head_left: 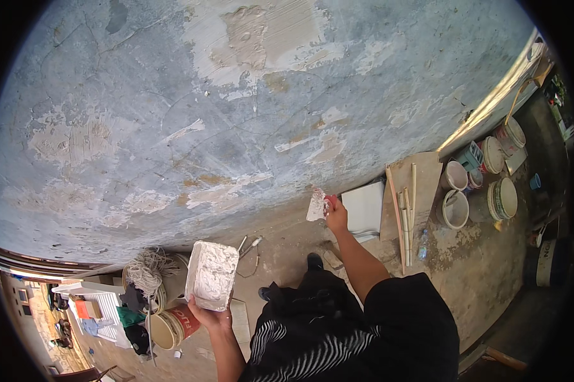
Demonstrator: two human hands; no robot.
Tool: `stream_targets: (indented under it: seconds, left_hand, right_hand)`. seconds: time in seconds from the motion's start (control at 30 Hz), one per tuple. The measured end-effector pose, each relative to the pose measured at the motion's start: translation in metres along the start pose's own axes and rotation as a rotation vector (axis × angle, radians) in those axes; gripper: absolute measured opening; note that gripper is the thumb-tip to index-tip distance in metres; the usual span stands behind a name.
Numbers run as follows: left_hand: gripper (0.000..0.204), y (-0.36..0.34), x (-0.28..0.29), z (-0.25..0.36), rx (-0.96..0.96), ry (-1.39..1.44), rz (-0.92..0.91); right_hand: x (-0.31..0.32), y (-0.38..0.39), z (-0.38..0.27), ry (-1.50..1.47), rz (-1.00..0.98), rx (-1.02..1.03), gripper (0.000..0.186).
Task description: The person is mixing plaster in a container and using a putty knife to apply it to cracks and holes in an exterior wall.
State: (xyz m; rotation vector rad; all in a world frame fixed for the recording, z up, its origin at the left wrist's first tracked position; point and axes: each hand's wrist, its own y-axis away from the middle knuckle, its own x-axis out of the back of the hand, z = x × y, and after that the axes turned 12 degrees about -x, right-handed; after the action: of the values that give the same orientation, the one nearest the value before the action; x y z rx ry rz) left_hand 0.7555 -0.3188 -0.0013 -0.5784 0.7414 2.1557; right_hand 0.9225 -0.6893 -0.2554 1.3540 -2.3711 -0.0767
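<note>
My left hand (215, 318) grips the near end of a rectangular tray (214, 275), whose inside is smeared with white filler. Out to the right, my right hand (338, 218) is closed round the red handle of a putty knife (316, 205). White paste coats its wide blade, which is close to the foot of the wall. The grey-blue wall (172, 146) fills the upper part of the view and carries several pale patches of filler. Whether the blade touches the wall, I cannot tell.
Several buckets (455, 210) stand at the right, near wooden poles (406, 216), a white panel (363, 210) and a plastic bottle (423, 245). At the left are a red bucket (184, 319), a string mop (150, 272) and a white slatted rack (105, 312). A cable (256, 254) lies by the wall.
</note>
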Motion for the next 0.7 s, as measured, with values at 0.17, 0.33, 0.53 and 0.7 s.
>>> stream_targets:
  seconds: [0.17, 0.33, 0.53, 0.7]
  left_hand:
    - [0.068, -0.002, -0.003, -0.004, 0.007, 0.025, -0.035]
    - [0.068, -0.001, -0.006, -0.007, 0.024, 0.013, -0.034]
    - [0.066, 0.000, 0.006, -0.005, -0.008, 0.026, -0.021]
    - [0.070, 0.008, -0.013, -0.009, 0.002, 0.010, -0.036]
  right_hand:
    - [0.001, 0.020, 0.029, -0.861, -0.175, -0.731, 0.023]
    - [-0.029, -0.012, 0.004, -0.362, -0.153, -0.458, 0.021]
    - [-0.019, 0.006, -0.029, -0.266, -0.191, -0.263, 0.023]
    - [-0.014, -0.013, -0.020, -0.625, -0.164, -0.622, 0.017]
